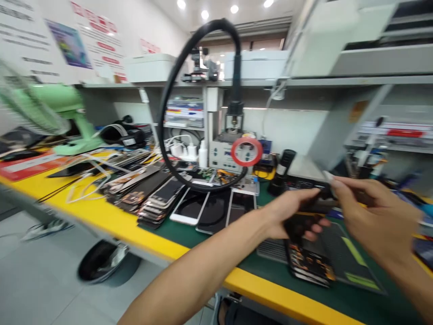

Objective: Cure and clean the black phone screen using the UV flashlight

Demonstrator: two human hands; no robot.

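Note:
My left hand [292,210] is closed around a dark, flat phone part [297,225], smeared by motion. Beside it, my right hand [375,212] pinches a small whitish piece [328,177] between thumb and forefinger, close to the far end of the dark part. Whether that piece is joined to the phone part I cannot tell. Below my left hand a stack of opened phones [313,266] lies on a dark grey work mat [352,257] with yellow-green strips.
Left of my forearm, phones with white frames [187,207] and stacked dark phone panels [157,203] cover the green bench top. A black hose [164,104] loops above them. Behind stand a grey machine [221,153], a red tape roll [246,152] and a black flashlight [283,169].

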